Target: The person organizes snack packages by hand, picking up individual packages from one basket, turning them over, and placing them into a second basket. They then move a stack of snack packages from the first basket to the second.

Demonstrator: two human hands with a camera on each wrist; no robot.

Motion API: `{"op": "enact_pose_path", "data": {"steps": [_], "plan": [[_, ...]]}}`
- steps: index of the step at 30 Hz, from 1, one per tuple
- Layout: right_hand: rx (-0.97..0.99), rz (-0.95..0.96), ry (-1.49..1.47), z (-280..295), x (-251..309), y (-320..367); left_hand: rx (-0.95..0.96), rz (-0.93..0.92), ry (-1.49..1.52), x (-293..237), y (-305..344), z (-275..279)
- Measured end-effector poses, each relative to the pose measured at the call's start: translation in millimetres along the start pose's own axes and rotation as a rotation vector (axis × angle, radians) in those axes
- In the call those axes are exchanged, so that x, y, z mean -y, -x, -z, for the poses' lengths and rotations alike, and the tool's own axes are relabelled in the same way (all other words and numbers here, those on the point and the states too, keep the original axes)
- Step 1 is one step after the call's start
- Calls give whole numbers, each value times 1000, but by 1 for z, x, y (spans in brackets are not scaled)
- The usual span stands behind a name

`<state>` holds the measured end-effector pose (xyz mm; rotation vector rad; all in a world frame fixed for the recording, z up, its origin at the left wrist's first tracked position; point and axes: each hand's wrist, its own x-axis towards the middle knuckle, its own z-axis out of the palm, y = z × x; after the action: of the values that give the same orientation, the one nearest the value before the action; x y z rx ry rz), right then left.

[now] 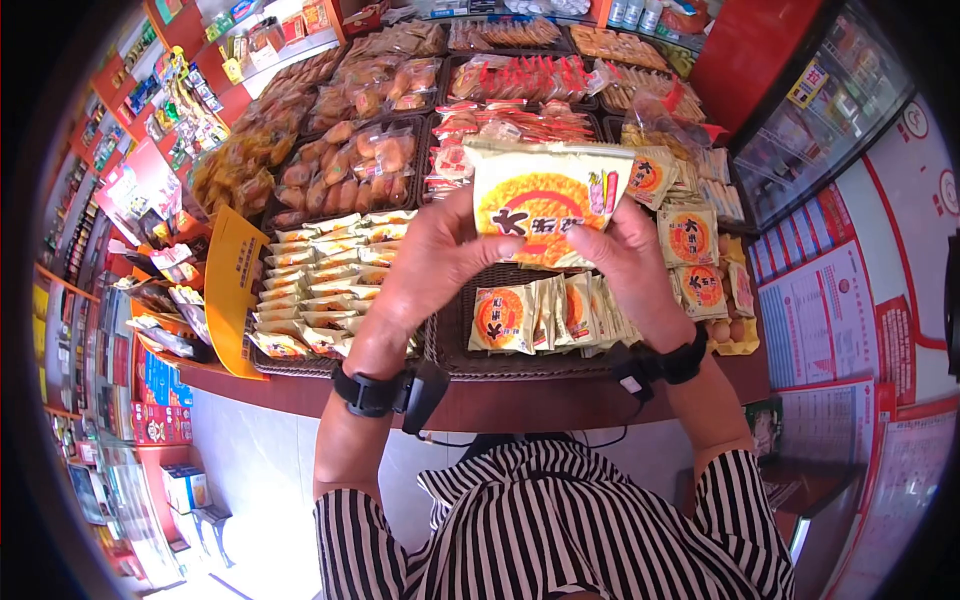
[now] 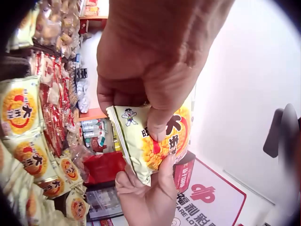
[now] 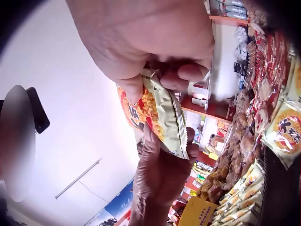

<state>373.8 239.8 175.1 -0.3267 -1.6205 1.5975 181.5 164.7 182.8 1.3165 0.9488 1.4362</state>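
Observation:
A cream and orange snack packet (image 1: 545, 200) is held up over the display trays, its printed front toward the head camera. The left hand (image 1: 430, 258) pinches its left side, thumb on the front and fingers behind; the right hand (image 1: 632, 262) pinches the right side the same way. In the left wrist view the packet (image 2: 141, 141) lies between the left hand (image 2: 150, 61) above and the right hand (image 2: 149, 197) below. The right wrist view shows the packet (image 3: 162, 115) between the right hand (image 3: 150, 42) and the left hand (image 3: 162, 181).
Below the hands, a dark woven tray (image 1: 455, 368) holds similar packets (image 1: 503, 318). Rows of packets (image 1: 325, 290) lie to the left beside a yellow card (image 1: 232, 290). Bagged baked goods (image 1: 345, 170) fill trays farther back. A glass-fronted cabinet (image 1: 815, 110) stands at the right.

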Motion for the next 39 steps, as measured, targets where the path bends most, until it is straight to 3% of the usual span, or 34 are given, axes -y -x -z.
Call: {"op": "enact_pose_path", "data": {"steps": [4, 6, 8, 9, 10, 12, 20, 24, 27, 30, 33, 35, 39], "plan": [[-16, -30, -38, -3, -12, 8, 8, 17, -135, 10, -1, 12], [-59, -131, 94, 11, -22, 11, -11, 16, -159, 14, -10, 29], [-88, -108, 136, 20, -23, 15, 52, 86, -588, 28, -19, 50], [-109, -169, 170, 30, -28, 19, 61, 56, -948, 30, -19, 53], [-132, -231, 203, 37, -32, 24, 69, 57, -951, 35, -21, 55], [-155, -245, 191, 48, -38, 31, 204, 60, -1421, 59, -24, 63], [-180, -324, 257, 80, -54, 59, 353, 160, -1581, 114, -42, 62], [-200, -373, 267, 87, -56, 66, 369, 113, -1625, 119, -46, 62], [-208, -396, 326, 92, -61, 69, 342, 110, -1610, 129, -45, 69], [-201, -390, 322, 93, -63, 71, 253, -3, -1450, 134, -42, 70], [-204, -407, 324, 95, -64, 71, 235, 72, -1517, 129, -44, 63], [-194, -390, 340, 98, -65, 73, 215, 220, -1706, 125, -48, 57], [-198, -401, 407, 103, -65, 78, 125, 145, -1722, 136, -45, 63]]}}
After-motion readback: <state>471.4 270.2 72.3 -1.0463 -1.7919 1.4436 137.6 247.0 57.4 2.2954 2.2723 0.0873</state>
